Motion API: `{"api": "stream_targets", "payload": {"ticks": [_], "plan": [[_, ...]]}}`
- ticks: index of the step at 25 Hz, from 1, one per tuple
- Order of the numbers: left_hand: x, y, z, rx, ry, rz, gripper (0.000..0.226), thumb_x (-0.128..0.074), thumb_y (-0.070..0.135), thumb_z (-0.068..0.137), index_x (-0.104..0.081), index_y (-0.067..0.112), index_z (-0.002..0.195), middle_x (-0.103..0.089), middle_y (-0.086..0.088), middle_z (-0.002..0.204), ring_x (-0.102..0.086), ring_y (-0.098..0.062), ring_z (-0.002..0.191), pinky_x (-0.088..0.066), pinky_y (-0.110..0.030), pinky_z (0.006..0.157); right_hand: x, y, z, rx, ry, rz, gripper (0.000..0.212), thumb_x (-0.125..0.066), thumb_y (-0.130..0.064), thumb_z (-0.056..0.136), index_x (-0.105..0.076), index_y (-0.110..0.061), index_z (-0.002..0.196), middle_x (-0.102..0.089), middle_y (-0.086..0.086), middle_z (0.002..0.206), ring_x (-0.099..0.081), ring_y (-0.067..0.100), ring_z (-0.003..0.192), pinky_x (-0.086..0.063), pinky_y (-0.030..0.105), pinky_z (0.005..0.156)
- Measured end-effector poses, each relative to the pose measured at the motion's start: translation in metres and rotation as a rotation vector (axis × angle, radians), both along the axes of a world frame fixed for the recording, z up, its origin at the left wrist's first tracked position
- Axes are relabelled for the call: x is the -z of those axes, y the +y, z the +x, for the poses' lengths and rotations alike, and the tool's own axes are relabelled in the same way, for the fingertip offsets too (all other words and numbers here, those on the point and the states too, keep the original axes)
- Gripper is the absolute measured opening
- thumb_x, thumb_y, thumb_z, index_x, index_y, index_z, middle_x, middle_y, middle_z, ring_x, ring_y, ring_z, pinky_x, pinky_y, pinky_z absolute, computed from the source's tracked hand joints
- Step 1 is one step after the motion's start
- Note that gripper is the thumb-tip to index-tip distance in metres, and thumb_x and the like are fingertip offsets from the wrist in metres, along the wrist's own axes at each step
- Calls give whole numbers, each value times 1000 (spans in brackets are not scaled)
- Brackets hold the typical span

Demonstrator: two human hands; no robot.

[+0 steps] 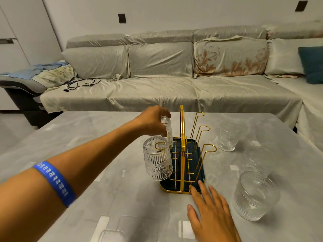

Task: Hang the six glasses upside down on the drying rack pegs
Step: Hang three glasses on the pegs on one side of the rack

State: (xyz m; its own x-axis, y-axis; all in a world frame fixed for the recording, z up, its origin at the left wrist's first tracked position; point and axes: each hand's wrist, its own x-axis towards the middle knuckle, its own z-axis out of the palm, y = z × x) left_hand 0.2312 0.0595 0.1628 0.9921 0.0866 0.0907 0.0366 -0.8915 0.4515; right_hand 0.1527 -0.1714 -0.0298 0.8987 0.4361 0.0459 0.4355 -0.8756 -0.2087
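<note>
1. My left hand (153, 122) reached out over the shiny grey worktop (87, 145). Its grip was closed around a clear ribbed glass (168, 132), held by the top end.
2. That held glass was upside down on the left side of the gold wire drying rack (183, 154), partly hidden behind my fingers.
3. I could not tell if the held glass sat fully on its peg.
4. Another clear ribbed glass with round flower marks (157, 161) hung upside down on the near left peg, just in front of the held one. The gold loop of the peg showed through it.
5. The rack stood on a dark blue tray with a gold rim (167, 187), and had a tall gold handle in the middle.
6. Three gold pegs (208, 148) on the right side of the rack were bare.
7. My right hand (211, 212) lay flat and open on the worktop. Its fingertips touched the near corner of the tray, and it held nothing.
8. Three more clear ribbed glasses stood on the worktop to the right of the rack: a near one (255, 195), a middle one (258, 158) and a far one (228, 136).
9. A long grey sofa (166, 84) sat behind the worktop.
</note>
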Motion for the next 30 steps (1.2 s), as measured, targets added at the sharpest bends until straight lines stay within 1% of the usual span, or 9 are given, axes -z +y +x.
{"api": "stream_targets", "payload": {"ticks": [9,12,16,20,22,24,26,28,30], "plan": [[8,-2,4,47,37,46,63,-81,10,69,-58,16,127,-59,-9,134,-57,-29,116,-48,-32,83,2,-1,-2,-8,-43,30,62,-14,-61,88,2,-45,146,14,-9,157,10,17,143,5,38,113],[11,14,1,55,43,-174,56,-77,26,77,-57,17,128,-58,-7,130,-57,-25,112,-47,-33,84,4,0,-2,-3,-61,43,61,-14,-61,88,3,-45,145,15,-10,157,11,16,143,6,37,113],[49,60,-6,-481,-439,-657,29,-66,24,83,-63,16,111,-67,-9,113,-62,-22,97,-50,-35,79,6,4,1,7,-56,13,66,-7,-65,82,6,-46,144,21,-10,153,12,17,143,6,37,112],[121,77,4,-646,-164,-774,66,-74,10,77,-43,17,136,-53,-13,134,-55,-31,112,-49,-44,95,6,2,1,11,-73,-4,66,-9,-63,81,-1,-46,144,18,-13,151,7,17,143,5,36,111],[142,76,17,-582,-109,-839,73,-72,14,82,-33,16,144,-44,-15,145,-49,-36,124,-43,-53,105,-3,6,2,6,-77,-87,62,-18,-59,82,-27,-44,142,-8,-6,155,-20,24,141,-15,43,111],[153,77,34,-569,-146,-834,71,-70,24,85,-32,19,144,-45,-12,147,-47,-37,127,-37,-54,108,-5,5,3,10,-39,-32,58,-24,-55,86,-63,-30,121,-49,5,139,-55,33,117,-34,43,102],[156,76,45,-596,-142,-668,68,-75,36,78,-41,23,135,-56,-6,137,-52,-35,122,-33,-48,108,-5,6,4,-8,-50,-3,70,-12,-58,90,-70,-25,110,-49,3,140,-55,37,114,-17,33,107],[154,75,51,-612,-137,-583,65,-80,41,70,-46,24,124,-62,-6,127,-56,-34,113,-37,-49,104,-2,5,8,-6,-98,32,72,-8,-62,88,-67,-28,113,-43,-5,146,-30,34,130,4,25,109],[149,76,50,-593,-161,-607,67,-84,36,65,-51,18,121,-64,-10,123,-60,-32,105,-48,-47,96,-3,5,8,-6,-94,55,76,-7,-63,88,-71,-25,108,-61,4,128,-21,31,132,9,24,109]]}}
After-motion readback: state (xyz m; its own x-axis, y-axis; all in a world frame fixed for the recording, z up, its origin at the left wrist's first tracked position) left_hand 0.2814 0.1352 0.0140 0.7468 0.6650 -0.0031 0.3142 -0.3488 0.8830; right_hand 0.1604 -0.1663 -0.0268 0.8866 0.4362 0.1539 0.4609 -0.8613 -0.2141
